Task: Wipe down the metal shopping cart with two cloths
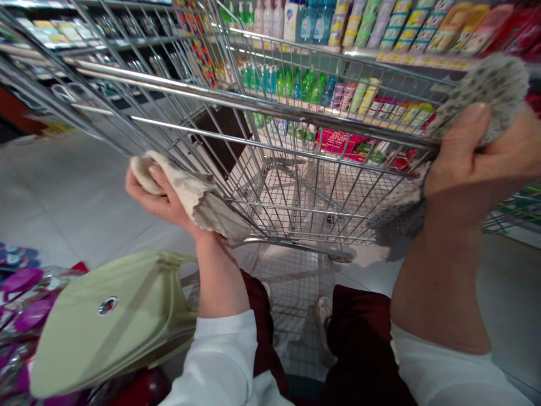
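A metal shopping cart [270, 102] stands before me, its wire basket holding nothing that I can make out. My left hand [158, 194] is closed round a beige cloth [207, 203], which hangs beside the cart's lower left wires. At the right end of the top rail, my right hand [477, 152] grips a grey spotted cloth [490, 93]. Part of a spotted cloth also hangs below this hand, against the basket's wires. The fingertips of my right hand are partly hidden behind the cloth.
Shelves of bottles [313, 84] stand behind the cart. A light green plastic stool [114, 321] is at the lower left, beside purple items [36, 310]. Tiled floor [71, 192] shows on the left. My shoes [324, 327] are below the cart.
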`<state>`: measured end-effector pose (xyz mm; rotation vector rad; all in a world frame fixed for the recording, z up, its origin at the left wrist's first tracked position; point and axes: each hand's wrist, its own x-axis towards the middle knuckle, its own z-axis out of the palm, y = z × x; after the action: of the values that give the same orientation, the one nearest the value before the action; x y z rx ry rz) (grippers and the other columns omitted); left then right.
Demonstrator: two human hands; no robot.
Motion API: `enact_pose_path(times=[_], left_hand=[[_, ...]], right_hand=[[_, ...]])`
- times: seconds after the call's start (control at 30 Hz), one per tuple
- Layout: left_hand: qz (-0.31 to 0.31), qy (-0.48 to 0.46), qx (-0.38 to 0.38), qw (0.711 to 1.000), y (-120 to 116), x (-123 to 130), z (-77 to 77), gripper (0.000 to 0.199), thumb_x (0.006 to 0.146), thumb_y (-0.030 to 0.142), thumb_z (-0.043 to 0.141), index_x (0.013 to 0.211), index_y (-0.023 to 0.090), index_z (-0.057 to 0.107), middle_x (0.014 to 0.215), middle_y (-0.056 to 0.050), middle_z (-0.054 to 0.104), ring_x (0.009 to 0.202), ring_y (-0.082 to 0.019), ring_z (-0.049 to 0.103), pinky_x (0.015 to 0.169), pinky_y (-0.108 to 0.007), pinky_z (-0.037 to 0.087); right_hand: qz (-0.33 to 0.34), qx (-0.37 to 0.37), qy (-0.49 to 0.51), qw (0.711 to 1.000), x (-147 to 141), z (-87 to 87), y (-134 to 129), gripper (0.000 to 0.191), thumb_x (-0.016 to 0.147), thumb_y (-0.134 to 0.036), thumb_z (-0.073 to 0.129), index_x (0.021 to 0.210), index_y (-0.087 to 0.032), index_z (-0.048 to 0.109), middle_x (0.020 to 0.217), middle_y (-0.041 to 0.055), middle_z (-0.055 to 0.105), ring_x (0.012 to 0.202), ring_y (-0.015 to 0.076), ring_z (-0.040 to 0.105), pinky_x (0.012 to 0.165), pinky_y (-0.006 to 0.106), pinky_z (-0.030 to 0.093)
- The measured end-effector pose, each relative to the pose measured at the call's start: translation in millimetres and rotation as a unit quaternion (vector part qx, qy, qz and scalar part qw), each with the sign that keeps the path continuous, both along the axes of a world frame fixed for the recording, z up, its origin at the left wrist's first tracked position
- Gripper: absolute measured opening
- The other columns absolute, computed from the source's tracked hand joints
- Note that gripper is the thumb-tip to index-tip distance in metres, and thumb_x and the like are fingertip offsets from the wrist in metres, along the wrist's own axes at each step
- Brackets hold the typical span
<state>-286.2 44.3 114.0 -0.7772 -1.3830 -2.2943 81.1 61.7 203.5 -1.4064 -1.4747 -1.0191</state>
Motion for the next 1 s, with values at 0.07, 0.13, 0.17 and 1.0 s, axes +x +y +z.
enact_pose_path(times=[0.07, 0.13, 0.17, 1.0], left_hand=[[-0.034, 0.064, 0.057, 0.996, 2.3, 7.1, 5.7, 0.047, 0.084, 0.029, 0.049, 0.125, 0.007, 0.038, 0.126, -0.015, 0.05, 0.117, -0.012, 0.053, 0.11, -0.03, 0.04], [-0.056, 0.1, 0.07, 0.991, 6.4, 13.4, 10.6, 0.059, 0.078, 0.024, 0.044, 0.133, 0.007, 0.03, 0.141, -0.018, 0.039, 0.133, -0.012, 0.043, 0.118, -0.031, 0.03], [-0.057, 0.109, 0.071, 0.99, 9.2, 14.3, 12.5, 0.063, 0.074, 0.02, 0.04, 0.135, 0.008, 0.027, 0.144, -0.017, 0.036, 0.137, -0.011, 0.04, 0.12, -0.031, 0.027], [0.075, 0.152, -0.059, 0.984, -9.8, 54.4, 5.2, 0.045, 0.08, 0.006, 0.046, 0.123, 0.014, 0.049, 0.117, -0.009, 0.053, 0.115, -0.018, 0.052, 0.106, -0.037, 0.044]], right_hand=[[0.0, -0.007, 0.004, 1.0, -0.7, 0.9, -1.5, 0.07, 0.102, -0.047, 0.014, 0.083, -0.006, 0.066, 0.078, 0.0198, 0.068, 0.08, 0.0261, 0.069, 0.062, 0.036, 0.022], [0.003, -0.012, 0.005, 1.0, -1.6, 1.9, -3.1, 0.07, 0.103, -0.047, 0.014, 0.086, -0.005, 0.067, 0.081, 0.0207, 0.068, 0.083, 0.0267, 0.07, 0.063, 0.036, 0.023], [0.005, -0.015, 0.005, 1.0, -2.1, 2.3, -3.6, 0.07, 0.103, -0.047, 0.014, 0.088, -0.005, 0.067, 0.082, 0.0203, 0.068, 0.084, 0.0266, 0.07, 0.063, 0.036, 0.023], [-0.013, 0.034, 0.004, 0.999, -2.7, -1.4, 3.1, 0.069, 0.103, -0.049, 0.013, 0.079, -0.01, 0.064, 0.074, 0.0115, 0.066, 0.075, 0.0193, 0.067, 0.063, 0.033, 0.027]])
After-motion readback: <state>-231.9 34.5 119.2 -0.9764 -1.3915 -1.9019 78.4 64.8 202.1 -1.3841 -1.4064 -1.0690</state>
